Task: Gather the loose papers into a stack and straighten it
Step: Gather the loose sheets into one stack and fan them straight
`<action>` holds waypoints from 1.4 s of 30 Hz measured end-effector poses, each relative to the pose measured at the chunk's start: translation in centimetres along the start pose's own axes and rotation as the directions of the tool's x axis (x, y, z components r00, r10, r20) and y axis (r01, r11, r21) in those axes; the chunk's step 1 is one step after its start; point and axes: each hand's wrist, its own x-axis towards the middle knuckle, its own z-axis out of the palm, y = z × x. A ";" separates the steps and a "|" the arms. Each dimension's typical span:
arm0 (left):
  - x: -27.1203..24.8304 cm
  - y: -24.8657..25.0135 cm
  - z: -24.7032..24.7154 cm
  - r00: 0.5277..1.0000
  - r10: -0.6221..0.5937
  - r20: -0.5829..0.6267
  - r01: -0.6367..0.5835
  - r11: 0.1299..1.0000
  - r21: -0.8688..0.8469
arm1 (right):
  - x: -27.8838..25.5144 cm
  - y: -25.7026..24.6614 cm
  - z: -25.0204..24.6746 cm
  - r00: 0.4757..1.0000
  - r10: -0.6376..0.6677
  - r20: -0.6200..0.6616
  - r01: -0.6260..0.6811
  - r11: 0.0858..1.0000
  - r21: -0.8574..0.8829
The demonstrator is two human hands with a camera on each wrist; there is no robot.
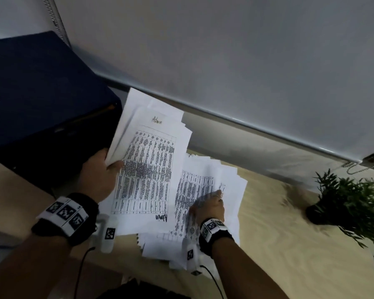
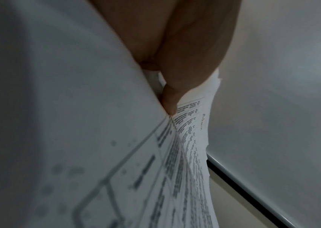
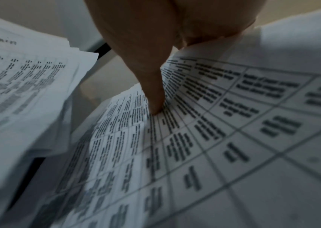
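My left hand (image 1: pixel 108 169) holds up a bundle of printed papers (image 1: pixel 148 160), tilted above the table's left part; its top sheet bears a table and the handwritten word "Admin". In the left wrist view the thumb and fingers of the left hand (image 2: pixel 167 100) pinch the bundle's edge (image 2: pixel 190 138). My right hand (image 1: pixel 212 203) lies on a fanned pile of loose papers (image 1: pixel 231 190) on the wooden table (image 1: pixel 279 244). Seen from the right wrist, the right hand (image 3: pixel 167 74) has its thumb (image 3: pixel 155 101) pressed into the pile, and a top sheet (image 3: pixel 243 123) curves up between thumb and fingers.
A dark blue boxy object (image 1: pixel 41 93) stands at the left, close behind the raised bundle. A small potted plant (image 1: pixel 350 203) sits at the table's right. A white blind (image 1: pixel 225 61) hangs behind the table. Cables run from both wrists towards me.
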 end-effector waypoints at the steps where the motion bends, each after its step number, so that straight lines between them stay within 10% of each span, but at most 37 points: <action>1: 0.0 -0.1 -0.3 1.000 -0.011 0.003 0.011 1.000 -0.012 | -0.1 0.1 -0.1 1.000 0.002 0.016 -0.003 0.998 0.064; 8: -0.2 -1.2 -1.3 1.000 -0.013 0.022 0.014 0.999 -0.030 | -0.9 2.8 -2.6 0.994 0.068 -0.081 -0.051 0.979 0.196; 13: 0.1 -0.9 -1.4 1.000 -0.020 0.019 0.021 0.999 -0.050 | -1.5 3.5 -2.2 0.975 0.179 -0.132 -0.187 0.981 -0.044; 19: 0.4 -0.4 -1.5 1.000 0.007 0.014 -0.006 0.997 -0.079 | -1.3 2.6 -1.1 0.977 0.020 -0.211 -0.068 0.973 -0.220; 26: 0.1 -0.4 -1.4 1.000 -0.007 0.019 0.009 0.995 -0.096 | -0.8 2.6 -1.1 0.991 0.087 -0.097 -0.083 0.996 0.043; 34: 0.0 -1.6 0.2 0.998 0.001 0.056 0.001 0.999 -0.040 | -0.5 4.5 -4.2 0.956 0.023 -0.294 0.097 0.918 0.385; 42: -0.3 -2.4 5.3 0.987 0.126 0.101 -0.129 0.991 0.033 | -0.1 5.6 -5.6 0.999 -0.013 0.034 0.005 0.979 0.206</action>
